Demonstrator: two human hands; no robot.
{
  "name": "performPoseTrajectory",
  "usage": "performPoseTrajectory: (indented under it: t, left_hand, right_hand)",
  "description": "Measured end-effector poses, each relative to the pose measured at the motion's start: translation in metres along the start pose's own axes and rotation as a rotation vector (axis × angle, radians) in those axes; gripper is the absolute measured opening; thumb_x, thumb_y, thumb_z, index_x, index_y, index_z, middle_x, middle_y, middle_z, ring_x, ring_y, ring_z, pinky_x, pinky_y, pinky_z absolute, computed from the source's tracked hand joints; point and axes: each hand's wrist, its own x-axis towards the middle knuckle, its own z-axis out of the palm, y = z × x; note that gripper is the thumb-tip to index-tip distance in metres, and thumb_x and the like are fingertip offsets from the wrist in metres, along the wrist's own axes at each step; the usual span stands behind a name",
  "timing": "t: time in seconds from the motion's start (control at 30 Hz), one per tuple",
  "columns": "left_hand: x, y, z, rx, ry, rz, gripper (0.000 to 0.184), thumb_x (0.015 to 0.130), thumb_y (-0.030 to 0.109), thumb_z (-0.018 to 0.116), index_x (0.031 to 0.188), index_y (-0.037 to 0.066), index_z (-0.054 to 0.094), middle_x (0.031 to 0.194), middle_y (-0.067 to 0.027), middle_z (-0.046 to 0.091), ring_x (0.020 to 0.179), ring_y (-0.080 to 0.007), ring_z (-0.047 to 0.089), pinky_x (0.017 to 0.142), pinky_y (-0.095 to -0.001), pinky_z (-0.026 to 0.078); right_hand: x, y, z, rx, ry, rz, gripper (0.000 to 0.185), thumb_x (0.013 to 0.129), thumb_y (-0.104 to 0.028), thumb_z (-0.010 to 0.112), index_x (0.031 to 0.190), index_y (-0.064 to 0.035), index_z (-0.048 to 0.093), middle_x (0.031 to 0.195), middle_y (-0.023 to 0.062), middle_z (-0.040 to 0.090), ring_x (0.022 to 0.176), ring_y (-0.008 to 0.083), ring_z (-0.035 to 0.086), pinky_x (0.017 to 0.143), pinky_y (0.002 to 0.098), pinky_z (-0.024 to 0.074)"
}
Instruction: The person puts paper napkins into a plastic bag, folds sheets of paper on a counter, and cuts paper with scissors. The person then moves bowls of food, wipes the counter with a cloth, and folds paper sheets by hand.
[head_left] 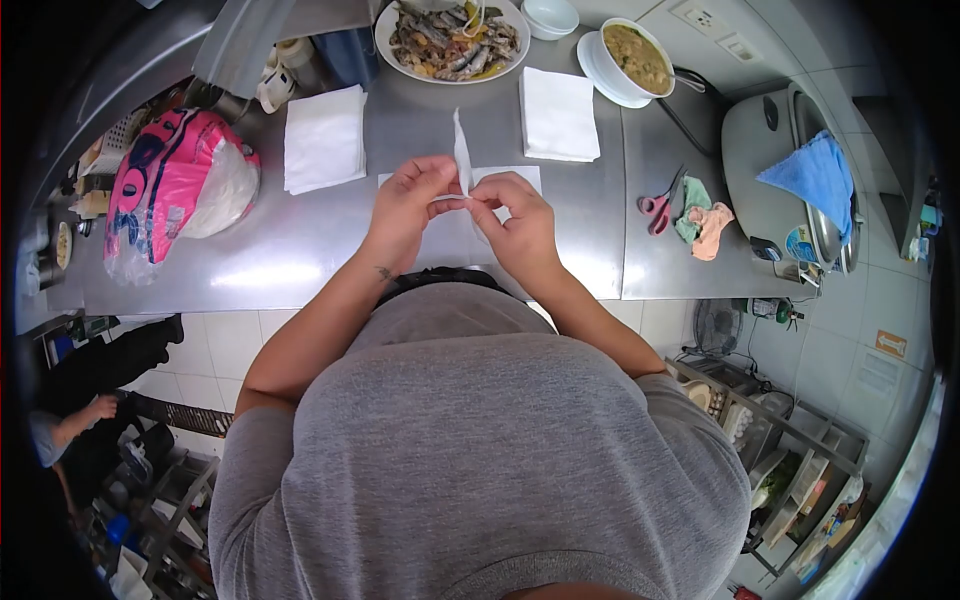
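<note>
Both my hands meet over the front of the steel counter (pixel 400 140), pinching a thin white napkin (pixel 461 155) that stands upright between them. My left hand (pixel 415 205) grips its left side with thumb and fingers. On its right side, my right hand (pixel 515 220) is closed on the same napkin. Another white sheet (pixel 525 180) lies flat on the counter under my hands, partly hidden by them. Two stacks of white napkins lie beyond, one to the left (pixel 325 140) and one to the right (pixel 558 115).
A pink plastic package (pixel 170 185) lies left. At the back are a food platter (pixel 455 45) and a bowl of soup (pixel 638 60). Scissors (pixel 657 205), cloths (pixel 708 225) and a large cooker (pixel 750 150) sit right. Another person's hand (pixel 100 408) shows lower left.
</note>
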Motion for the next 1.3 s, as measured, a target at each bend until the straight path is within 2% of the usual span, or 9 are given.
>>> performPoseTrajectory:
  t: [0.1, 0.2, 0.6, 0.7, 0.93, 1.03, 1.13, 1.23, 1.3]
  left_hand:
    - [-0.009, -0.005, 0.001, 0.153, -0.106, 0.072, 0.032, 0.086, 0.017, 0.068, 0.110, -0.002, 0.056, 0.091, -0.0083, 0.065, 0.088, -0.0157, 0.062, 0.085, -0.0305, 0.050]
    - [-0.009, -0.007, 0.000, 0.174, -0.124, 0.087, 0.026, 0.087, 0.012, 0.066, 0.107, -0.003, 0.060, 0.094, -0.0091, 0.065, 0.089, -0.0154, 0.063, 0.086, -0.0302, 0.051]
    - [-0.013, -0.005, 0.002, 0.157, -0.122, 0.112, 0.016, 0.090, 0.010, 0.062, 0.100, -0.002, 0.060, 0.089, -0.0068, 0.064, 0.083, -0.0130, 0.062, 0.082, -0.0281, 0.053]
    - [-0.013, -0.006, 0.000, 0.309, -0.275, 0.231, 0.014, 0.093, 0.013, 0.058, 0.101, 0.001, 0.060, 0.096, -0.0050, 0.064, 0.088, -0.0116, 0.061, 0.082, -0.0286, 0.052]
    - [-0.010, -0.006, -0.004, 0.250, -0.190, 0.113, 0.015, 0.093, 0.016, 0.059, 0.097, 0.001, 0.060, 0.093, -0.0040, 0.062, 0.089, -0.0107, 0.059, 0.079, -0.0293, 0.053]
    - [-0.009, -0.007, -0.006, 0.222, -0.153, 0.095, 0.015, 0.094, 0.017, 0.056, 0.096, 0.002, 0.059, 0.094, -0.0039, 0.062, 0.089, -0.0114, 0.060, 0.079, -0.0302, 0.054]
    - [-0.005, -0.006, -0.013, 0.111, -0.157, 0.065, 0.018, 0.096, 0.018, 0.050, 0.097, 0.002, 0.057, 0.096, -0.0053, 0.063, 0.090, -0.0143, 0.061, 0.080, -0.0326, 0.053]
    - [-0.001, 0.004, -0.021, -0.020, -0.125, -0.031, 0.022, 0.095, 0.021, 0.043, 0.099, 0.003, 0.056, 0.097, -0.0071, 0.064, 0.091, -0.0180, 0.062, 0.083, -0.0356, 0.051]
    - [0.000, 0.011, -0.026, -0.024, -0.020, -0.115, 0.026, 0.094, 0.023, 0.040, 0.100, 0.003, 0.055, 0.097, -0.0081, 0.064, 0.092, -0.0200, 0.062, 0.084, -0.0372, 0.049]
  right_hand:
    - [0.001, -0.001, -0.003, 0.073, 0.045, 0.083, 0.009, 0.078, -0.004, 0.069, 0.085, -0.0019, 0.064, 0.088, 0.0080, 0.062, 0.076, 0.0180, 0.061, 0.068, 0.0276, 0.0497]
    - [0.001, 0.000, -0.003, 0.103, 0.052, 0.098, 0.009, 0.077, -0.004, 0.070, 0.084, -0.0017, 0.065, 0.088, 0.0074, 0.062, 0.076, 0.0164, 0.060, 0.068, 0.0265, 0.0494]
    - [0.000, -0.003, -0.005, 0.158, 0.015, 0.078, 0.008, 0.076, -0.002, 0.071, 0.082, -0.0017, 0.066, 0.087, 0.0059, 0.059, 0.074, 0.0143, 0.059, 0.067, 0.0252, 0.0490]
    - [0.001, -0.004, -0.008, 0.135, 0.005, 0.105, 0.008, 0.077, -0.003, 0.072, 0.083, -0.0021, 0.067, 0.087, 0.0050, 0.059, 0.077, 0.0141, 0.057, 0.069, 0.0258, 0.0480]
    - [0.001, -0.005, -0.010, 0.207, -0.042, 0.151, 0.008, 0.077, -0.002, 0.072, 0.081, -0.0027, 0.065, 0.086, 0.0029, 0.059, 0.079, 0.0126, 0.056, 0.071, 0.0258, 0.0468]
    - [0.000, 0.012, -0.009, 0.366, -0.063, 0.176, 0.006, 0.082, -0.006, 0.069, 0.084, -0.0047, 0.063, 0.087, 0.0015, 0.059, 0.078, 0.0113, 0.055, 0.071, 0.0248, 0.0453]
    - [0.000, 0.018, -0.013, 0.791, 0.071, 0.454, 0.007, 0.087, -0.011, 0.064, 0.086, -0.0061, 0.059, 0.078, -0.0004, 0.057, 0.073, 0.0088, 0.054, 0.068, 0.0236, 0.0442]
    - [0.007, 0.036, -0.021, 0.934, 0.309, 0.594, 0.008, 0.091, -0.014, 0.059, 0.090, -0.0079, 0.054, 0.074, -0.0022, 0.055, 0.069, 0.0067, 0.051, 0.065, 0.0233, 0.0427]
    - [0.007, 0.062, -0.029, 0.777, 0.333, 0.650, 0.007, 0.091, -0.013, 0.058, 0.090, -0.0085, 0.053, 0.074, -0.0025, 0.054, 0.067, 0.0059, 0.049, 0.063, 0.0241, 0.0424]
